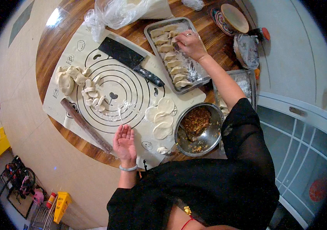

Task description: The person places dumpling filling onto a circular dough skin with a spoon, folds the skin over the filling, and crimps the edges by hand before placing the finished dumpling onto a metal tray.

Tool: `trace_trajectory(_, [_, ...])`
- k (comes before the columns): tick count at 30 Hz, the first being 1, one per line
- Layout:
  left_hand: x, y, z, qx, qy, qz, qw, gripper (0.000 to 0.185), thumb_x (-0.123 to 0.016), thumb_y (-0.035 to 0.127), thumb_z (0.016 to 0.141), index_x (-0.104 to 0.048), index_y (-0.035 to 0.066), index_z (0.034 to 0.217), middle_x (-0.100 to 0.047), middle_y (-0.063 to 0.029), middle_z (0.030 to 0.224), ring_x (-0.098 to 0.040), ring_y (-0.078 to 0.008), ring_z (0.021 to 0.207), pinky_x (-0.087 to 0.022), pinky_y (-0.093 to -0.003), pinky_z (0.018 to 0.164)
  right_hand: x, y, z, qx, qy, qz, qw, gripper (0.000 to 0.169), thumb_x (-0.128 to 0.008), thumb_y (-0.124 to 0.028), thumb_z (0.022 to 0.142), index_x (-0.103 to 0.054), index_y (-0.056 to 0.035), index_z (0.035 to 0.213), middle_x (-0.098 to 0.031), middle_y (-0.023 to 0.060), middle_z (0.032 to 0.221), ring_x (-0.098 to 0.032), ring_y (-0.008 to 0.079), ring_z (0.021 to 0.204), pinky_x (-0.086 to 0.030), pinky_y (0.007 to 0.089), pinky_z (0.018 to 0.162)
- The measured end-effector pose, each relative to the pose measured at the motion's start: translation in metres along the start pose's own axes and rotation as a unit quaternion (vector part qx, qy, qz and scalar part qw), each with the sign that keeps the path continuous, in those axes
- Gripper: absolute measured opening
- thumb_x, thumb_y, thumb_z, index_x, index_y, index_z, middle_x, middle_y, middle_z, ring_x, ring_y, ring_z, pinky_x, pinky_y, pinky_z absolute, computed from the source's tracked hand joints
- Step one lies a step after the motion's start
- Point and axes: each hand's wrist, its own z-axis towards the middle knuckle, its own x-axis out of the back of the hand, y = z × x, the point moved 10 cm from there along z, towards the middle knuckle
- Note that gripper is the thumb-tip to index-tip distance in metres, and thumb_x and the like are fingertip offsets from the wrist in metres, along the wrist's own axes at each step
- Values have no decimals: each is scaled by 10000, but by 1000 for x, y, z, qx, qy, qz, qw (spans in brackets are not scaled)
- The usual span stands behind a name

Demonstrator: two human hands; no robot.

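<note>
My right hand reaches over a metal tray, its fingertips pinched on a dumpling that they partly hide. Along the tray's left side runs a row of folded dumplings, with loose white flour beside it. My left hand is palm up and holds nothing, above the near edge of a pastry mat. To its right lie several overlapping round dough wrappers. Left of it rests a wooden rolling pin. A steel bowl holds chopped filling and stands close to my body.
A black cleaver lies across the mat. Dough pieces and a larger dough lump sit at left. A second floured tray is under my right arm. Plastic bags and stacked bowls stand on the wooden table.
</note>
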Motion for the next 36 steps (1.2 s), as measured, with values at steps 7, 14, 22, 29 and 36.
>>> trace_trajectory(7, [-5,-2,-2,1,-1,-19,1000,415,-414,299,911,-502,0,1185,-557,-133,1159,-499,-268,1116,-362,-395,998,-1,-4,-5,7,-47,-19,999,147,-623,-145,723,-622,-90,859,-608,69,870,-554,276,893,-420,420,798])
trace_trajectory(14, [5,-1,-6,8,29,-23,999,412,-381,285,921,-486,2,1202,-544,-124,1143,-490,-250,1111,-341,-389,1023,24,2,-14,-6,88,-13,996,222,-658,-146,702,-640,-84,915,-618,105,922,-577,263,894,-449,384,793])
trace_trajectory(22, [9,23,3,-44,22,108,993,274,-528,148,898,-492,19,1138,-544,-96,1112,-517,-199,1056,-410,-328,927,98,-102,-13,-54,98,96,989,140,-547,-62,843,-569,-11,972,-527,126,1000,-539,273,905,-424,346,811])
trace_trajectory(29, [-4,11,-15,-12,-48,281,958,222,-576,62,848,-549,15,1063,-603,-68,1003,-582,-131,891,-476,-247,762,133,-206,-129,-260,-2,322,911,129,-569,-34,797,-619,-51,915,-602,73,866,-581,209,842,-473,324,758])
trace_trajectory(36, [-6,28,-15,-32,-98,354,929,195,-589,35,821,-571,12,1014,-602,-44,912,-568,-100,782,-465,-212,677,50,-341,-255,-363,-141,353,851,138,-537,-20,809,-598,-16,933,-575,142,970,-578,299,890,-470,360,806])
